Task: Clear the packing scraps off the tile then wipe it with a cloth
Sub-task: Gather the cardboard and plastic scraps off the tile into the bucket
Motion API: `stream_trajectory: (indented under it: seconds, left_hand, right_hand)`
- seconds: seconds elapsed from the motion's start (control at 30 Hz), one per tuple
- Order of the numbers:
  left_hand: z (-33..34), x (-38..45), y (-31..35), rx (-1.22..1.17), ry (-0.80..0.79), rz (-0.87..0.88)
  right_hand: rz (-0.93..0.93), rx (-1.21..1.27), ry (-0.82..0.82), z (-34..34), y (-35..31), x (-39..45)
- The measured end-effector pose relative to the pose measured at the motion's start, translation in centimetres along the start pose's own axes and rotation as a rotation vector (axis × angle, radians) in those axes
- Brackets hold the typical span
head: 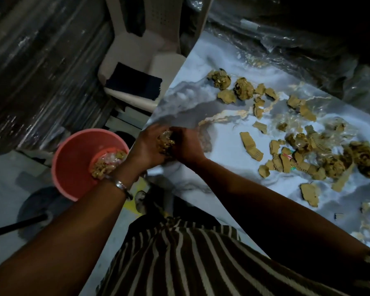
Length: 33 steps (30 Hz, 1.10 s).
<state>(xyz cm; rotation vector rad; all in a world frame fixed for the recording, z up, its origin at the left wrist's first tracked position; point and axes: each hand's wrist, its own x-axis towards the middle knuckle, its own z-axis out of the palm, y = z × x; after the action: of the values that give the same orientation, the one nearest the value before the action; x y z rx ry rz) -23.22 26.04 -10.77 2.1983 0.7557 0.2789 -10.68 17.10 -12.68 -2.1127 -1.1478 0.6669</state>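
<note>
A large glossy marble-patterned tile (218,103) lies flat and is strewn with several brown cardboard and tape scraps (297,154). At the tile's left edge my left hand (146,146) and my right hand (187,146) together grip a crumpled wad of brown scraps and clear tape (166,142) between them. A pink bucket (73,167) stands on the floor left of the tile, holding a heap of scraps (107,163). A dark blue cloth (134,82) lies on a white plastic chair.
The white plastic chair (137,50) stands beyond the tile's left corner. Plastic-wrapped stacks rise at the left (41,71) and along the far right (297,39). A dark rod (15,227) lies on the floor near the bucket.
</note>
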Motion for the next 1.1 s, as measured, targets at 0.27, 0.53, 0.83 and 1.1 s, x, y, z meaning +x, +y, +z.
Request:
stream_trajectory:
  seconds: [0.27, 0.53, 0.83, 1.1]
  left_hand:
    - [-7.9, -7.4, -7.7, 0.033, 0.133, -0.128]
    - [-11.2, -12.5, -17.8, -0.022, 0.295, -0.440]
    - [-6.1, -12.6, -32.9, -0.149, 0.385, -0.780]
    - [0.5, -14.4, -42.4, -0.077, 0.195, -0.972]
  right_hand:
    - [-0.159, 0.017, -0.188, 9.4, -9.3, 0.5]
    - [-0.263, -0.059, -0.397, 21.3, -14.6, 3.6]
    - [-0.142, -0.227, -0.629, 36.1, -9.7, 10.6]
    - [-0.140, -0.474, -0.673, 43.9, -3.6, 13.3]
